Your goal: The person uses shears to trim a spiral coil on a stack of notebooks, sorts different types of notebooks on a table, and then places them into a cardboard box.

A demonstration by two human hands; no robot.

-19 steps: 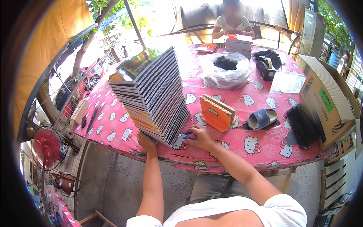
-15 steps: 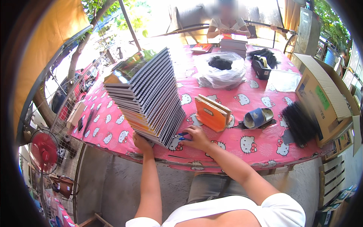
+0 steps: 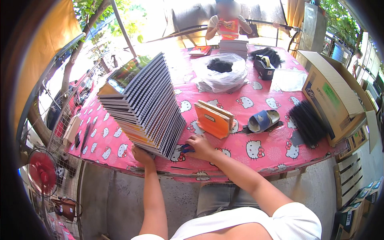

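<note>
A tall, leaning stack of spiral-bound notebooks (image 3: pixel 154 108) stands at the table's front left, its black coils facing right. At the stack's lower front corner, my left hand (image 3: pixel 143 156) is closed round the bottom notebooks, its fingertips hidden beneath them. Just right of the stack's base, my right hand (image 3: pixel 201 147) grips small blue-handled pliers (image 3: pixel 186 148) close to the tabletop. The jaws of the pliers are hard to make out against the coils.
On the pink-covered table (image 3: pixel 236 160) are an orange box-like holder (image 3: pixel 212 121), a blue slipper (image 3: pixel 262 121), black coils (image 3: pixel 310 122), a plastic bag (image 3: pixel 224 76) and a tape dispenser (image 3: pixel 264 68). A carton (image 3: pixel 334 96) stands at right. Across sits a person (image 3: pixel 228 22) behind stacked books (image 3: pixel 234 47).
The whole view has shifted slightly. My right hand with the pliers stays beside the stack, and my left hand keeps its hold. The person opposite has raised a red-orange book.
</note>
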